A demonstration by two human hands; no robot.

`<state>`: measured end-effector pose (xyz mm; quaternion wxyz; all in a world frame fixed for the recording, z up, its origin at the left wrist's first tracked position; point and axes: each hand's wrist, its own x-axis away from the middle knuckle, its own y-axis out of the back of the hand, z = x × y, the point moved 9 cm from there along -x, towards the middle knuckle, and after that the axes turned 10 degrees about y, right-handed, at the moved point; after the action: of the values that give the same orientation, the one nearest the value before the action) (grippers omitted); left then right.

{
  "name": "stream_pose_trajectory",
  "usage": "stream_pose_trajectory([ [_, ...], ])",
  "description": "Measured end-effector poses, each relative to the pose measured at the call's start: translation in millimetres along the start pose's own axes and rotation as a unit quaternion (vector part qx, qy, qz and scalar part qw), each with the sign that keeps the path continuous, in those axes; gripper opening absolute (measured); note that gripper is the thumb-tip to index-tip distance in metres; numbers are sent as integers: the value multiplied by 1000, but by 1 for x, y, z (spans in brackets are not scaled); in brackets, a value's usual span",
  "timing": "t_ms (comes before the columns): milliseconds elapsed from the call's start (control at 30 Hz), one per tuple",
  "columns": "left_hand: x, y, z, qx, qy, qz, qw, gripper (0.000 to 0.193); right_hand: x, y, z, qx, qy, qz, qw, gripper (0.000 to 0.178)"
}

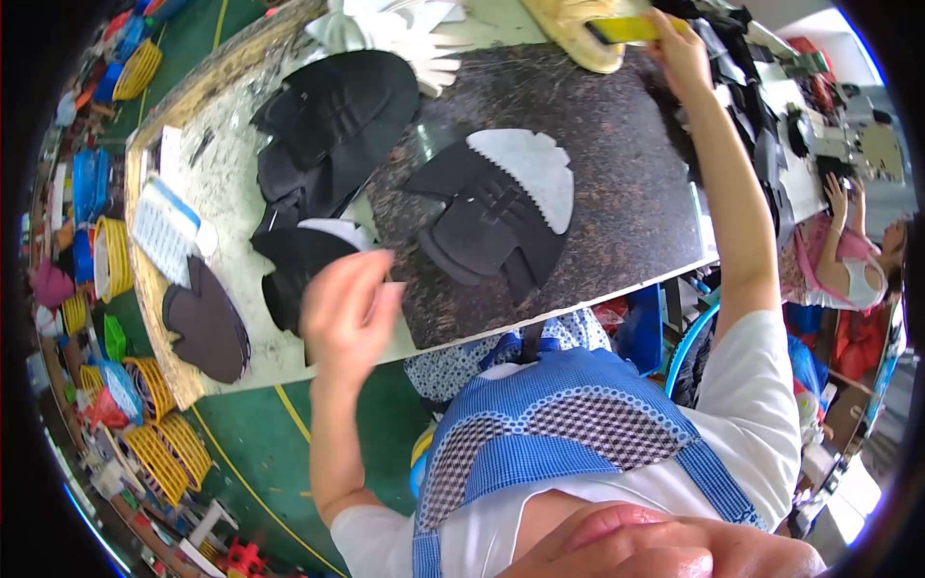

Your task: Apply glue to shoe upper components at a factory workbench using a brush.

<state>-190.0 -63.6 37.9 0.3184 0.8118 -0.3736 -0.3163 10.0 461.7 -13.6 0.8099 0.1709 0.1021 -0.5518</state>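
Observation:
My right hand (682, 60) is closed on a flat yellow brush (636, 30) with a dark end, at the table's far right. The brush is over a long cream-yellow tray (568, 34). My left hand (349, 313) is smeared by motion, thumb and fingers apart, and appears to hold nothing. Partly behind it lies a black cut piece (299, 252) with a pale edge. On the dark speckled slab (617, 193) rests a black shoe-upper piece (477, 226) with a light grey, zigzag-edged part (535, 173). More black upper pieces (337, 106) overlap farther left.
White cut pieces (395, 39) are heaped at the far edge. A dark brown piece (207, 328) and a printed sheet (171, 231) lie at the left. Dark material (742, 106) crowds the right side. Another person (838, 241) works at the right; yellow baskets (164, 458) stand left.

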Motion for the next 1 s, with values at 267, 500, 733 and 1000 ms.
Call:
stream_pose_trajectory([
  [267,-5,-117,-37,-14,-131,148,980,46,196,-156,93,-95,-130,190,968,30],
  [500,-15,-107,-43,31,-129,95,987,36,214,-220,154,66,80,313,944,22],
  [733,1,-87,-27,65,-80,76,992,32,189,-126,118,162,-15,233,959,21],
  [1000,12,-83,-36,-61,-152,34,986,38,263,-75,115,-16,-17,96,995,17],
])
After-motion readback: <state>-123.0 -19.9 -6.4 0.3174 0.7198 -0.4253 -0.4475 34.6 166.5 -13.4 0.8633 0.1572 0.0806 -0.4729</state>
